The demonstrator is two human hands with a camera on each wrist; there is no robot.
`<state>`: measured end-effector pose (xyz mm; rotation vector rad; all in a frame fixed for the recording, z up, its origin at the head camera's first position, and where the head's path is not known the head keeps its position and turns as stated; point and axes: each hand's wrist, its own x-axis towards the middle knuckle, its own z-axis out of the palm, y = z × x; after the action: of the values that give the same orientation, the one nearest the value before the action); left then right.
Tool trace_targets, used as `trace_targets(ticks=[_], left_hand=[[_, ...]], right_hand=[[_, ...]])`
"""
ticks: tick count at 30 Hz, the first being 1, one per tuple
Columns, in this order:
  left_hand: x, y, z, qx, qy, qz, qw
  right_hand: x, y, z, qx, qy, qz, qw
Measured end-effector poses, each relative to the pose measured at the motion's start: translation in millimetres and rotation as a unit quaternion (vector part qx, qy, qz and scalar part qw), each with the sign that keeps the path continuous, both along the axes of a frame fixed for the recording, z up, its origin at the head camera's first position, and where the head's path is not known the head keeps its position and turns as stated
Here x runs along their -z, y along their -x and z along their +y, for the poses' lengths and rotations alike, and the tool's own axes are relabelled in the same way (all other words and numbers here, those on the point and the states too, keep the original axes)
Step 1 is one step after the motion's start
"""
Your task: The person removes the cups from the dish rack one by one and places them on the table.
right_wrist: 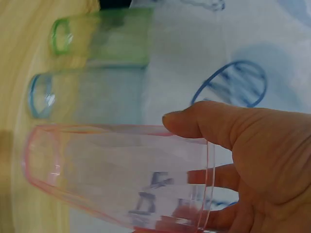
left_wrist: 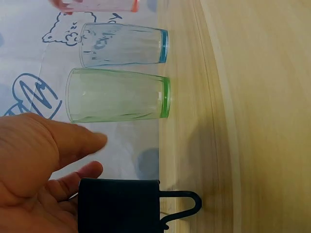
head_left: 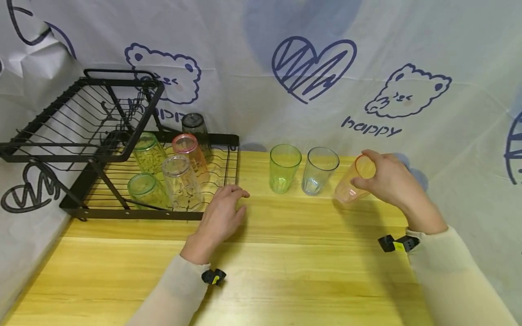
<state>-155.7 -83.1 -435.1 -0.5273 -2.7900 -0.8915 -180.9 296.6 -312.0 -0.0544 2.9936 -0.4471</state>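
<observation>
My right hand (head_left: 387, 179) holds a pinkish-orange tumbler (head_left: 345, 189) by its rim, with the thumb on one side and fingers on the other. The tumbler leans in the head view, mouth up; whether its base touches the table cannot be told. Left of it, a bluish clear tumbler (head_left: 320, 172) and a green tumbler (head_left: 284, 170) stand upright in a row. My left hand (head_left: 220, 215) is at the rack's front right corner, fingers loosely bent and holding nothing. In the left wrist view, the thumb (left_wrist: 80, 141) is apart from the green tumbler.
A black two-tier dish rack (head_left: 134, 213) stands at the left. Its lower tier bears several upside-down tumblers: green (head_left: 148, 156), pink (head_left: 195, 158), clear (head_left: 182, 185) and dark grey (head_left: 195, 129). A white printed cloth (head_left: 244, 90) hangs behind the wooden table (head_left: 293, 280).
</observation>
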Motion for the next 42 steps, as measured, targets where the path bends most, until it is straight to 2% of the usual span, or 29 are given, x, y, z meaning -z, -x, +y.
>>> trace_targets(ticks=[6, 16, 42], left_hand=[[0.4, 0.5, 0.2, -0.002, 0.016, 0.008, 0.9998], [-1.6, 1.8, -2.3, -0.009, 0.024, -0.016, 0.9995], [-2.8, 1.9, -1.0, -0.003, 0.019, -0.018, 0.9996]], right_hand=[[15.5, 20.7, 12.4, 0.006, -0.002, 0.001, 1.0], [34.3, 43.8, 6.9, -0.014, 0.004, -0.007, 1.0], [41.7, 53.4, 8.9, 0.002, -0.001, -0.017, 1.0]])
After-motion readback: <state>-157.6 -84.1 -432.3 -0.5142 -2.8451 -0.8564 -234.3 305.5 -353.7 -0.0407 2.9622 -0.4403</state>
